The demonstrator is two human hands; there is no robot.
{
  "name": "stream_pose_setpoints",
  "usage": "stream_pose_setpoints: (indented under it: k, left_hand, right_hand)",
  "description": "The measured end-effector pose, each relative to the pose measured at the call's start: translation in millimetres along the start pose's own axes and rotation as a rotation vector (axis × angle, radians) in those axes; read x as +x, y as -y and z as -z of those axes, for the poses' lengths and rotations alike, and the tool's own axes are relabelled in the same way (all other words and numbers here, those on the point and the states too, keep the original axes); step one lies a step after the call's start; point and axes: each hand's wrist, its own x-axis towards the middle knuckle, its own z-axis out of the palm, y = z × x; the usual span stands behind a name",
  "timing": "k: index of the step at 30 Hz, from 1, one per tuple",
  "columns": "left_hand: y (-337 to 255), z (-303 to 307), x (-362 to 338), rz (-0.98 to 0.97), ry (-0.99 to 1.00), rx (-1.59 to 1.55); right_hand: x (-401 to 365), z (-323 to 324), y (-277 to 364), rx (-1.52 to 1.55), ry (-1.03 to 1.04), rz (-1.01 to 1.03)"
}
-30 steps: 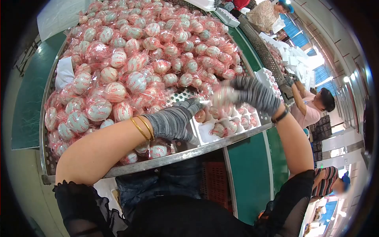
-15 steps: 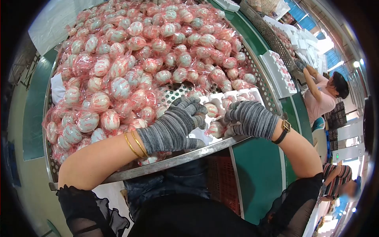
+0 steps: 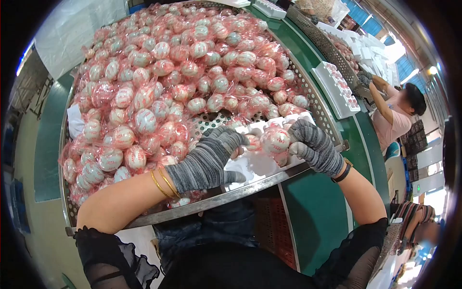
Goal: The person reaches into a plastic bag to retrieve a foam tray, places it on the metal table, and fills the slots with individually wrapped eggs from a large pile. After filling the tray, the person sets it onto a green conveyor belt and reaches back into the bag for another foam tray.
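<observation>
Between the thumb and fingers of my gloved right hand [image 3: 315, 147] is an egg [image 3: 276, 140] in clear wrap with red print, held above a white foam tray [image 3: 293, 119]. My left hand [image 3: 207, 159], in a matching grey striped glove, is over the tray's left end with its thumb spread well away from the bent fingers. Another wrapped egg [image 3: 252, 142] lies right at those fingertips. The tray rests at the near edge of a perforated metal table [image 3: 211, 121], partly hidden by my hands. A large heap of wrapped eggs [image 3: 144, 120] spreads behind and left.
A raised metal rim [image 3: 192, 208] runs along the table's near side. To the right, a filled foam tray [image 3: 337, 89] sits on a green surface [image 3: 313, 212]. A person in a pink top [image 3: 392, 123] works farther right, another in a striped top [image 3: 414, 221] below.
My right hand has lifted slightly and turned, bringing a wrapped egg up over the tray. The left hand has shifted slightly left, staying over the tray's left end.
</observation>
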Motion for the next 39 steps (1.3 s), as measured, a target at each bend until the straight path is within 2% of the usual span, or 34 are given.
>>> stream_pose_setpoints:
  k: [3,4,7,9,10,11,12,13,14,15,16,18,21,23,24,25,27,28,30,31,33,35,36,39]
  left_hand:
    - [-9.3,-9.8,10.4,-0.019,-0.24,-0.319]
    - [-11.1,-14.8,18.5,-0.12,-0.278,-0.227]
    - [-27.7,-26.3,30.2,0.062,-0.113,-0.394]
    - [-38.4,-24.2,37.1,0.097,-0.084,-0.28]
    - [-44.2,-22.3,40.3,0.114,-0.068,-0.226]
    - [-47.7,-21.3,42.8,0.129,-0.052,-0.173]
    - [-44.4,-24.9,44.1,0.147,-0.076,-0.458]
    - [-41.7,-21.0,45.2,0.172,-0.024,-0.45]
    - [-41.8,-10.6,46.5,0.2,0.031,-0.443]
    - [-40.9,-4.0,46.9,0.232,0.087,-0.438]
    - [-37.3,-4.5,46.7,0.135,0.1,-0.536]
    - [-26.8,-0.8,49.7,0.058,0.234,-0.427]
    - [-27.3,4.4,59.7,-0.107,0.369,-0.147]
    - [-33.2,1.5,67.4,-0.162,0.42,0.062]
    - [-39.8,5.2,69.2,-0.147,0.467,-0.047]
    - [-41.6,4.4,72.1,-0.133,0.48,0.03]
    - [-44.5,-0.2,80.0,-0.101,0.506,0.179]
    - [-40.4,-5.1,84.7,0.082,0.587,0.061]
    - [-37.4,-12.6,71.5,0.136,0.407,-0.05]
    - [-36.2,-12.4,68.0,0.098,0.367,-0.038]
    - [-40.1,-8.8,62.7,0.023,0.285,-0.01]
    - [-41.6,0.0,68.8,-0.079,0.38,0.059]
    - [-40.5,-5.8,72.5,-0.175,0.384,0.209]
    - [-56.5,-2.6,85.3,-0.092,0.589,0.38]
  right_hand:
    - [-3.6,-5.0,5.9,0.123,0.058,-0.161]
    - [-2.8,-4.7,4.6,0.117,0.119,-0.176]
    - [-5.8,-7.5,1.1,0.122,0.204,-0.134]
    - [-2.9,-6.6,0.8,0.165,0.28,-0.049]
    - [-5.4,-1.4,7.8,0.301,0.377,-0.247]
    - [-5.0,-1.2,7.3,0.327,0.35,-0.187]
    - [-3.8,0.1,6.3,0.35,0.322,-0.124]
    - [-3.8,1.3,5.0,0.374,0.292,-0.061]
    - [-8.9,3.2,4.8,0.445,0.215,-0.226]
    - [-11.9,-0.9,-1.0,0.639,0.08,-0.274]
    - [-12.4,-1.1,-2.9,0.666,0.019,-0.271]
    - [-12.4,1.1,-0.2,0.743,-0.024,-0.287]
    - [-17.2,-2.3,-3.3,0.453,-0.008,-0.241]
    - [-19.8,-3.7,-3.7,0.489,-0.068,-0.231]
    - [-21.7,-1.3,-2.4,0.497,-0.082,-0.236]
    - [-23.2,0.2,-2.7,0.505,-0.096,-0.242]
    - [-27.8,3.4,-12.3,0.09,-0.118,-0.032]
    - [-31.9,5.2,-18.0,-0.117,-0.129,0.069]
    - [-51.4,8.7,-26.5,-0.412,-0.201,0.104]
    - [-59.6,7.5,-28.0,-0.56,-0.235,0.126]
    - [-69.5,2.1,-28.6,-0.652,-0.37,0.117]
    - [-79.1,-3.2,-37.3,-0.715,-0.437,0.146]
    - [-84.9,-10.8,-44.1,-0.732,-0.474,0.12]
    - [-92.3,-18.4,-61.3,-0.748,-0.545,0.2]
